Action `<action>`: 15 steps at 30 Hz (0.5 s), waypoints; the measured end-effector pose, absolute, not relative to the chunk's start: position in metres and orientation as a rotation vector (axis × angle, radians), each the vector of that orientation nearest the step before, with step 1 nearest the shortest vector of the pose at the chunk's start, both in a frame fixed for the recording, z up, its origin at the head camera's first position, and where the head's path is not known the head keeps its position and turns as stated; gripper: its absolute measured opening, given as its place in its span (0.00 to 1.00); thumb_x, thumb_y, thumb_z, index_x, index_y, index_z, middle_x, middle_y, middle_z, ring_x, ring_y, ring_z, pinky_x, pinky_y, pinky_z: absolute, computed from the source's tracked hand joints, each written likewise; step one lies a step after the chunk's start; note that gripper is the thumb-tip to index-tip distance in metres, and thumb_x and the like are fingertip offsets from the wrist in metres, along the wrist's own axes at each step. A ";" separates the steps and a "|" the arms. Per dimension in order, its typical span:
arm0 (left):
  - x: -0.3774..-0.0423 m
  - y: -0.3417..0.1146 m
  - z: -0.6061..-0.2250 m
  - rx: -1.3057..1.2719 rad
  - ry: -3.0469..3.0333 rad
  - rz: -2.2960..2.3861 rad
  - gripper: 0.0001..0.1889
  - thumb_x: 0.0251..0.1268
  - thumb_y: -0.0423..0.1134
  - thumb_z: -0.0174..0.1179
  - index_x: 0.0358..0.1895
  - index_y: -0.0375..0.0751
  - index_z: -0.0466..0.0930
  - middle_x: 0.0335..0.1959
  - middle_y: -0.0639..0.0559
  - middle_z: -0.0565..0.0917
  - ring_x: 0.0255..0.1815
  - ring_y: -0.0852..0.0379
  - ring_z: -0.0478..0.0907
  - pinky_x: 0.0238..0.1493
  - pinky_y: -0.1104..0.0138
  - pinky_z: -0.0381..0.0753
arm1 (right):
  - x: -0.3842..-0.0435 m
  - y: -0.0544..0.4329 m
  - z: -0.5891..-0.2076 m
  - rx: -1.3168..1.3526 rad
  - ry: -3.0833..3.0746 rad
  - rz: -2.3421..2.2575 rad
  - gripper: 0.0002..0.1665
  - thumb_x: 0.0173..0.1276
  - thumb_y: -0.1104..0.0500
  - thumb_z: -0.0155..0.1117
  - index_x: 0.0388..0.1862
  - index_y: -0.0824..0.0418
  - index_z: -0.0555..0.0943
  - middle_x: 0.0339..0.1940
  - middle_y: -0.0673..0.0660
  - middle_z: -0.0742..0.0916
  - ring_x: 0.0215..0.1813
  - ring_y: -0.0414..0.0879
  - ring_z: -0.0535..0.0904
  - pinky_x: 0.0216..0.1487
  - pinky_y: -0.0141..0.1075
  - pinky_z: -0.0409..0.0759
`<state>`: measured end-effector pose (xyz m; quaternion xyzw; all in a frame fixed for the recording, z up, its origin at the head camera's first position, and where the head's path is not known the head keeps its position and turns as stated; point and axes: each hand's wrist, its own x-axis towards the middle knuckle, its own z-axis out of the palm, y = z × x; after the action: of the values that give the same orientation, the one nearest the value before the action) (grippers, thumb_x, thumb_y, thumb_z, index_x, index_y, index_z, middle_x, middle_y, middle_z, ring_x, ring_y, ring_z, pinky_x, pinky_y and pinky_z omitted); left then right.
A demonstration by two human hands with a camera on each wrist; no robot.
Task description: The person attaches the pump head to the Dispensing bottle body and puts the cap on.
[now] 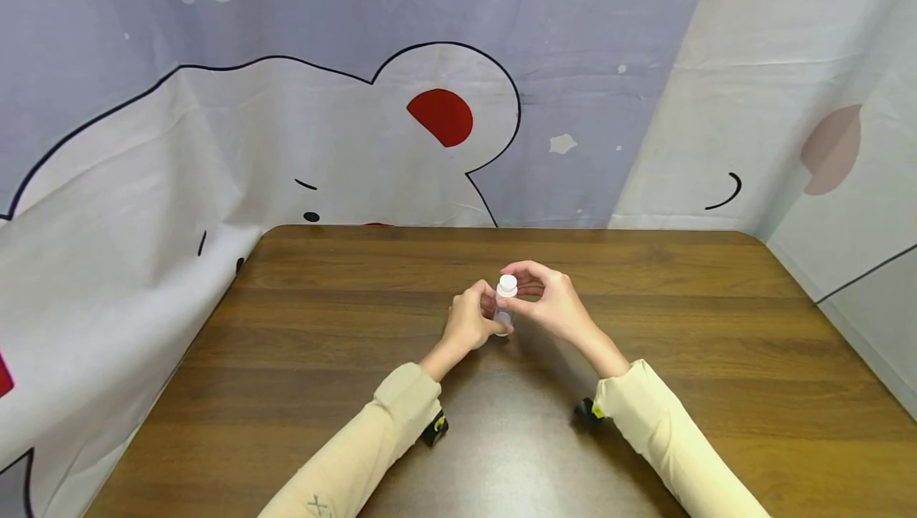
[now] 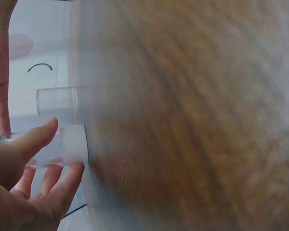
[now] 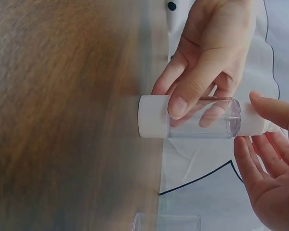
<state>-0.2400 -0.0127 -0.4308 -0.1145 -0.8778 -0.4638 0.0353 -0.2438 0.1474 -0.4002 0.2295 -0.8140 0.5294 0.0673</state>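
Observation:
A small clear pump bottle [image 1: 507, 287] with a white base and a white top stands upright on the wooden table [image 1: 322, 319]. My left hand [image 1: 467, 319] grips its lower part, the thumb lying across the clear body [image 3: 202, 115] just above the white base [image 3: 153, 116]. At the top, my right hand [image 1: 557, 307] pinches the white collar [image 3: 252, 120] between thumb and fingers. Beside the bottle stands a clear cylindrical cap [image 2: 57, 100], seen in both wrist views; in the head view the right hand hides it.
Black wrist straps with yellow marks [image 1: 435, 427] show below both cream sleeves [image 1: 358, 446]. A patterned curtain [image 1: 344, 136] hangs along the table's far edge and both sides.

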 end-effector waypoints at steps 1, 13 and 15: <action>-0.240 -0.013 -0.431 -0.351 -2.697 -1.430 0.23 0.39 0.33 0.78 0.39 0.39 0.75 0.34 0.46 0.88 0.36 0.52 0.86 0.48 0.54 0.78 | -0.244 0.148 -0.401 0.697 -2.453 1.596 0.24 0.52 0.67 0.75 0.49 0.68 0.79 0.43 0.64 0.86 0.44 0.54 0.85 0.49 0.46 0.82; -0.239 -0.013 -0.431 -0.351 -2.696 -1.413 0.23 0.38 0.33 0.78 0.39 0.39 0.75 0.34 0.45 0.88 0.37 0.51 0.86 0.46 0.55 0.79 | -0.232 0.152 -0.378 0.718 -2.471 1.619 0.24 0.53 0.70 0.73 0.50 0.73 0.78 0.45 0.69 0.86 0.46 0.62 0.83 0.51 0.54 0.80; -0.239 -0.013 -0.431 -0.349 -2.695 -1.411 0.24 0.38 0.33 0.78 0.39 0.39 0.75 0.35 0.45 0.88 0.37 0.51 0.86 0.45 0.55 0.80 | -0.227 0.152 -0.372 0.715 -2.489 1.595 0.24 0.53 0.70 0.72 0.50 0.73 0.78 0.46 0.69 0.85 0.47 0.62 0.83 0.52 0.54 0.80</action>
<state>-0.2387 -0.0126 -0.4309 -0.1138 -0.8794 -0.4605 0.0396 -0.2272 0.1523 -0.3716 0.2349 -0.8173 0.5239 0.0498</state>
